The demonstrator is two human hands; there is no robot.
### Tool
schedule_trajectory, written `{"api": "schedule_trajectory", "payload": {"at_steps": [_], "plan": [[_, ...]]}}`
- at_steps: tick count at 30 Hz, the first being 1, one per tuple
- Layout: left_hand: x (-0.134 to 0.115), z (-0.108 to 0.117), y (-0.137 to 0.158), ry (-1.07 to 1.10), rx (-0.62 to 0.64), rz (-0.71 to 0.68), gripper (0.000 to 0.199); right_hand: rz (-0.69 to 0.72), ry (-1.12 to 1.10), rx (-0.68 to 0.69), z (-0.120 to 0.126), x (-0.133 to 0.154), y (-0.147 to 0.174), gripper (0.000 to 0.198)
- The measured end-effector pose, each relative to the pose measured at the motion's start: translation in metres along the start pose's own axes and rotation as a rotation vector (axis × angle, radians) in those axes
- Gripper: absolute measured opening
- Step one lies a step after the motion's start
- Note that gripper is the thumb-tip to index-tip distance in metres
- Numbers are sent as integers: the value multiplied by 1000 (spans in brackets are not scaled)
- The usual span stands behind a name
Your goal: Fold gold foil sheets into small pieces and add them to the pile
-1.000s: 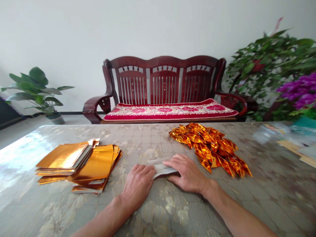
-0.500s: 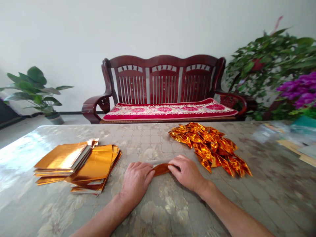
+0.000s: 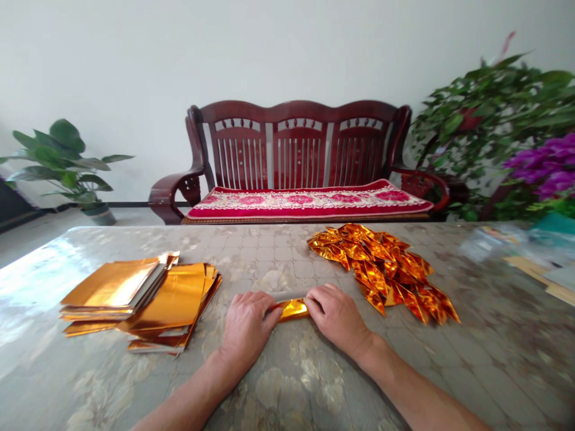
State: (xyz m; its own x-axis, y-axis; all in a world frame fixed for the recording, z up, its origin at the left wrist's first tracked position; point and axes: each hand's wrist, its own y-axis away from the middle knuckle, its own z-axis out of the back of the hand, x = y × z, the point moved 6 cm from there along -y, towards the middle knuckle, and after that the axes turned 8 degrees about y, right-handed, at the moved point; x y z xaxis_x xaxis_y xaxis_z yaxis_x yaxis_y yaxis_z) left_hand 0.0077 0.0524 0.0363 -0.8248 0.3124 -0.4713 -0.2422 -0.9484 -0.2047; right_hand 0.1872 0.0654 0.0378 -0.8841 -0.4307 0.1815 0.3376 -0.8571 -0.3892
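Observation:
Between my two hands is a sheet of gold foil paper (image 3: 293, 309), bent over along its width, with a pale grey strip showing behind the shiny part. My left hand (image 3: 250, 318) is closed on its left end, thumb in front and fingers behind. On the right end my right hand (image 3: 336, 312) pinches it the same way. Both ends of the paper are hidden under my fingers. To the left lie stacks of flat gold foil sheets (image 3: 110, 284). A heap of folded, pointed gold foil pieces (image 3: 381, 266) lies beyond my right hand.
A patterned cover spreads over the table (image 3: 269, 383). Clear plastic packaging (image 3: 492, 242) and flat card pieces (image 3: 534, 272) lie at the right. Behind the table stands a wooden bench (image 3: 299, 155) with a red floral mat (image 3: 309, 202). Potted plants (image 3: 67, 158) flank it.
The foil between my hands has turned from a dark curved band to a flatter, brightly shining strip. My hands have barely shifted and keep hold of both ends.

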Motion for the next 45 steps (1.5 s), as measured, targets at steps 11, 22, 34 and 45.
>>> {"api": "schedule_trajectory", "payload": {"at_steps": [11, 22, 34, 45], "plan": [[1, -3, -2, -31, -19, 15, 16, 73, 58, -24, 0, 4, 1, 16], [0, -1, -1, -72, -13, 50, 12, 59, 84, 15, -6, 2, -1, 15], [4, -1, -3, -50, 13, 100, 11, 42, 88, 24, -6, 0, -1, 16], [7, -1, -2, -77, 4, 130, 12, 35, 106, 20, -6, 0, -2, 16]]}}
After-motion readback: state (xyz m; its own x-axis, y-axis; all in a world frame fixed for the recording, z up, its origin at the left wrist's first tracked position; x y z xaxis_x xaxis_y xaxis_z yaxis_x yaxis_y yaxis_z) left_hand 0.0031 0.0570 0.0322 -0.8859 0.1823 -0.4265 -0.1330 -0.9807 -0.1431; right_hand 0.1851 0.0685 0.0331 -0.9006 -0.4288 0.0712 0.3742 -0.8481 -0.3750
